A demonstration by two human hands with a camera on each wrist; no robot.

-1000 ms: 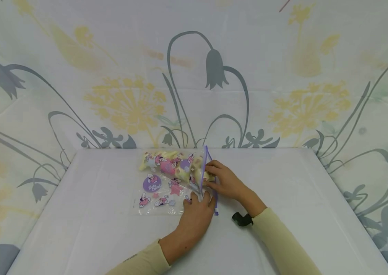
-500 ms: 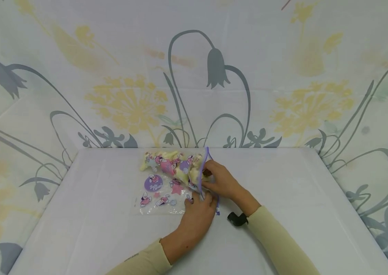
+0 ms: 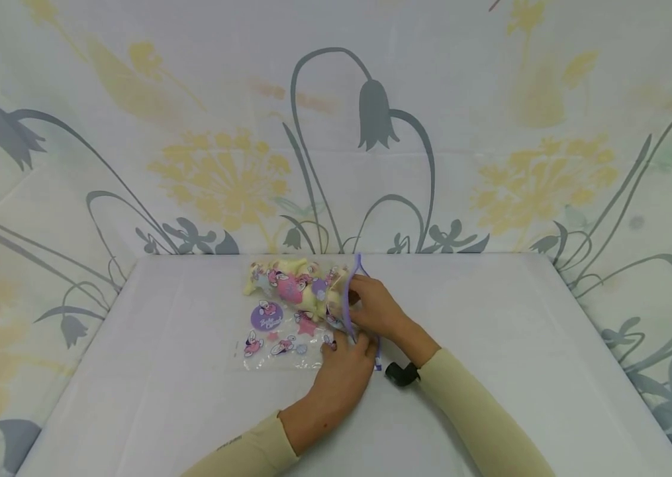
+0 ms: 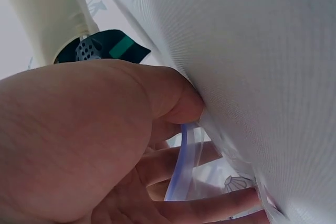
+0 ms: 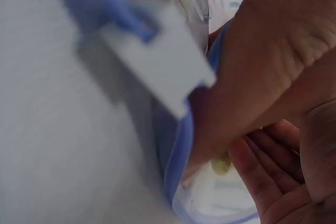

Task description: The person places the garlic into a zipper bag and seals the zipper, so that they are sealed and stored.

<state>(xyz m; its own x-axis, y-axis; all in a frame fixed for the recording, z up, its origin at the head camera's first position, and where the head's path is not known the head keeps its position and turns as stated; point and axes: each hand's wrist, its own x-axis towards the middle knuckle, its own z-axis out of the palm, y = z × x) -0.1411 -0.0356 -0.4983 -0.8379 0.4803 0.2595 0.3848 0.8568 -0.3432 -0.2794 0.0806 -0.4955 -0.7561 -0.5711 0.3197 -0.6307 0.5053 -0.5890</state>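
A clear zip bag [image 3: 279, 331] with cartoon prints lies flat on the white table [image 3: 163, 397], with pale yellow pieces [image 3: 306, 286] bunched in its far part. Its purple zip rim [image 3: 345, 311] faces right, and the white slider [image 5: 157, 66] sits at the near end. My left hand [image 3: 344, 368] holds the rim's near corner; the purple strip [image 4: 181, 166] runs between its thumb and fingers. My right hand [image 3: 371, 306] reaches into the bag's mouth. In the right wrist view one straight finger touches a yellow piece [image 5: 221, 164]; its other fingertips are hidden.
A floral cloth [image 3: 371, 132] rises behind the table and on both sides. A black wrist camera [image 3: 401, 373] sits on the right forearm. White tabletop spreads to the left, right and front of the bag.
My right hand has moved left, deeper into the bag's mouth, bending the purple rim inward. The left hand has stayed on the rim's near corner.
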